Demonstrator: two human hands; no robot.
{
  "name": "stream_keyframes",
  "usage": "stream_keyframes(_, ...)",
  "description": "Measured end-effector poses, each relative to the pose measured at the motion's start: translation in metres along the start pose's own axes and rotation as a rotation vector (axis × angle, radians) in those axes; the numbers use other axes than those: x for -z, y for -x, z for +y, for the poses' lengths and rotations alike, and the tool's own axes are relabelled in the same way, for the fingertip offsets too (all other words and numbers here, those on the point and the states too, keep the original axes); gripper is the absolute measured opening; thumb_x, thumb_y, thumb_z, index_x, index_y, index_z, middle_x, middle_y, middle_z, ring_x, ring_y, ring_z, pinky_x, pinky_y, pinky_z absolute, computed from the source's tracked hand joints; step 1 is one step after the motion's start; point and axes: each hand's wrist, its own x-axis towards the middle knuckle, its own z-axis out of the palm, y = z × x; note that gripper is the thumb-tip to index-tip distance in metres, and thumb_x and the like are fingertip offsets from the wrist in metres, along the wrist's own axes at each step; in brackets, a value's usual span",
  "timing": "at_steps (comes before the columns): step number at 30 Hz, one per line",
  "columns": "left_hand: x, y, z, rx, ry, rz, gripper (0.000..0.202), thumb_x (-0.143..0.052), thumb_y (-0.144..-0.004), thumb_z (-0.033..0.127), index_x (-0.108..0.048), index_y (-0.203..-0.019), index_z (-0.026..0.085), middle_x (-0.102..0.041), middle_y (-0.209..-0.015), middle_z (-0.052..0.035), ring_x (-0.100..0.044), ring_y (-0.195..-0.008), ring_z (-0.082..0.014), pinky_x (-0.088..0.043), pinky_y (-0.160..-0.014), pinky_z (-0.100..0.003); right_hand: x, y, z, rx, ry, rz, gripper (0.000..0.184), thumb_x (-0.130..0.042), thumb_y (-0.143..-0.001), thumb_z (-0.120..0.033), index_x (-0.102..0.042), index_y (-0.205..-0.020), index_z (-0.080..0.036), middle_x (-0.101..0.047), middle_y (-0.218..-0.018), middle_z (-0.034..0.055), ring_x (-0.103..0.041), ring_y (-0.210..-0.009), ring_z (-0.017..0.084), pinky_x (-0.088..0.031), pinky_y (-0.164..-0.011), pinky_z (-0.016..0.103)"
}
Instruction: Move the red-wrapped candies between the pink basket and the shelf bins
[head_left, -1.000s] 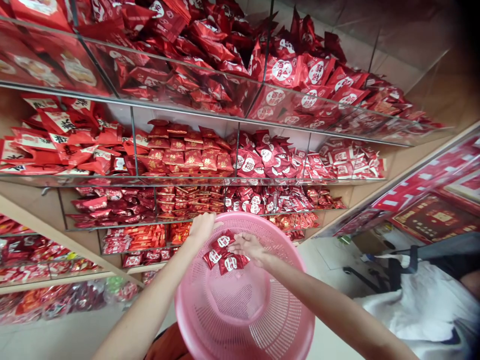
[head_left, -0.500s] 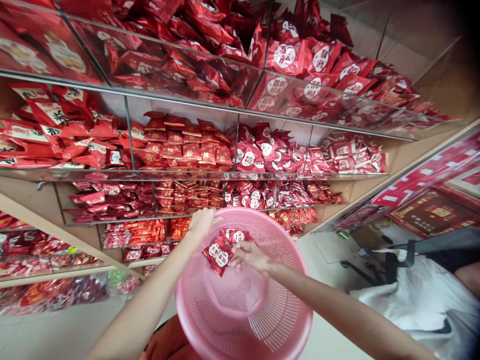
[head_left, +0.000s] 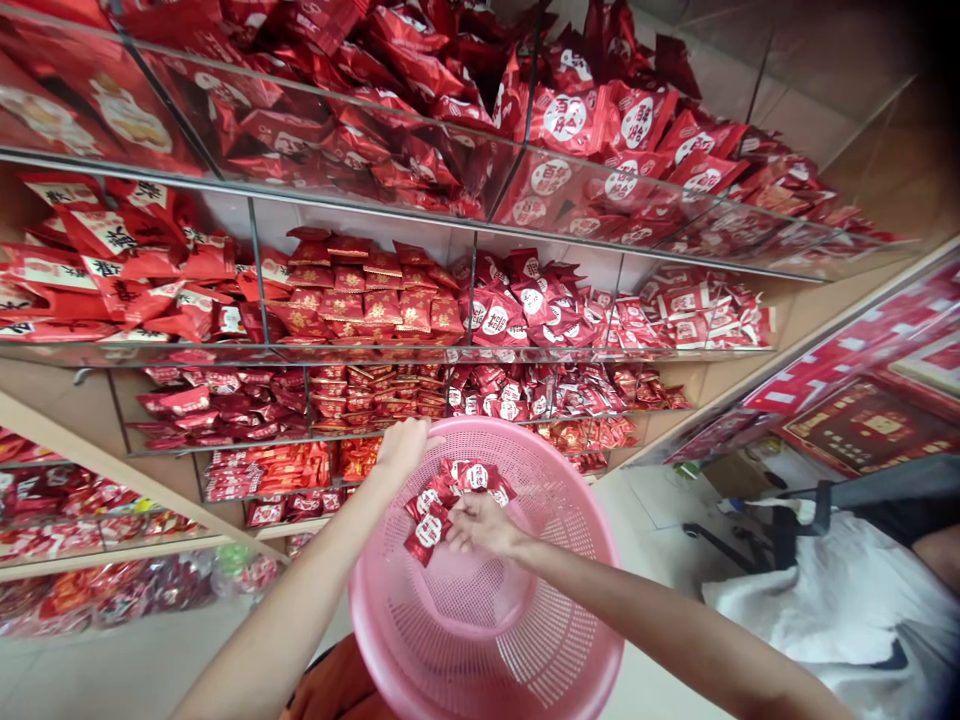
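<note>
My left hand (head_left: 403,445) grips the far rim of a round pink plastic basket (head_left: 517,650) and holds it up before the shelves. My right hand (head_left: 480,523) is inside the basket, fingers curled around several small red foil packets (head_left: 439,500) with white round labels. One packet hangs low from the hand at the left. The basket's perforated bottom shows bare below the hand.
Glass-fronted shelves (head_left: 360,352) ahead are packed with red packets in several compartments, on several tiers. A wooden counter edge (head_left: 810,340) with red boxes runs at the right. Another person in white clothing (head_left: 840,600) sits at lower right beside a black chair frame.
My right hand has closed over the packets and drawn slightly left and down inside the basket. The left hand keeps its hold on the rim.
</note>
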Motion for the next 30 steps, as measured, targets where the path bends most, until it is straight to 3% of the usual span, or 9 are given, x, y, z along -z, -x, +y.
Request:
stream_keyframes(7, 0.001, 0.0, 0.0, -0.014, -0.014, 0.011, 0.048, -0.033, -0.082, 0.057, -0.056, -0.097, 0.018, -0.065, -0.089, -0.0112, -0.062, -0.088, -0.0239, -0.044, -0.072, -0.03, -0.002, -0.002, -0.006, -0.038, 0.189, -0.028, 0.028, -0.059, -0.073, -0.04, -0.049, -0.064, -0.015, -0.058, -0.048, -0.003, -0.053, -0.037, 0.008, -0.035, -0.032, 0.015)
stream_keyframes(11, 0.001, 0.0, 0.0, -0.019, -0.02, 0.024, 0.051, -0.032, -0.081, 0.059, -0.056, -0.097, 0.017, -0.065, -0.089, -0.0115, -0.062, -0.087, -0.025, -0.045, -0.071, -0.031, 0.003, 0.0, -0.014, 0.056, 0.217, -0.058, 0.028, -0.058, -0.073, -0.042, -0.048, -0.068, -0.016, -0.054, -0.048, -0.006, -0.051, -0.037, 0.007, -0.036, -0.033, 0.014)
stream_keyframes(17, 0.002, 0.001, 0.001, 0.008, -0.002, -0.01, 0.048, -0.032, -0.082, 0.056, -0.056, -0.099, 0.018, -0.065, -0.09, -0.0119, -0.061, -0.089, -0.024, -0.044, -0.074, -0.03, 0.019, 0.01, -0.059, 0.199, 0.266, -0.246, 0.032, -0.056, -0.073, -0.048, -0.047, -0.073, -0.017, -0.055, -0.049, -0.0059, -0.053, -0.038, 0.008, -0.04, -0.037, 0.017)
stream_keyframes(23, 0.003, 0.0, 0.002, -0.003, -0.02, 0.013, 0.046, -0.036, -0.081, 0.055, -0.057, -0.097, 0.018, -0.066, -0.09, -0.0113, -0.062, -0.087, -0.0247, -0.045, -0.07, -0.03, 0.039, 0.014, -0.102, 0.238, 0.272, -0.278, 0.024, -0.055, -0.074, -0.04, -0.047, -0.078, -0.017, -0.059, -0.056, -0.0031, -0.062, -0.056, 0.013, -0.047, -0.05, 0.023)
stream_keyframes(27, 0.003, 0.0, 0.002, -0.004, -0.04, 0.002, 0.043, -0.037, -0.082, 0.053, -0.057, -0.095, 0.017, -0.066, -0.09, -0.011, -0.062, -0.086, -0.0238, -0.045, -0.07, -0.028, 0.04, 0.003, -0.118, 0.34, 0.608, -0.369, 0.005, -0.051, -0.072, -0.017, -0.054, -0.076, -0.017, -0.056, -0.055, -0.0051, -0.054, -0.051, 0.008, -0.042, -0.051, 0.02)
stream_keyframes(30, 0.002, 0.0, 0.001, -0.021, -0.045, 0.024, 0.043, -0.035, -0.083, 0.053, -0.057, -0.093, 0.017, -0.066, -0.087, -0.0103, -0.063, -0.085, -0.0239, -0.046, -0.067, -0.028, 0.018, -0.01, -0.117, 0.509, 1.043, -0.464, 0.015, -0.053, -0.06, -0.003, -0.056, -0.061, -0.017, -0.051, -0.05, -0.007, -0.045, -0.045, 0.006, -0.035, -0.046, 0.018)
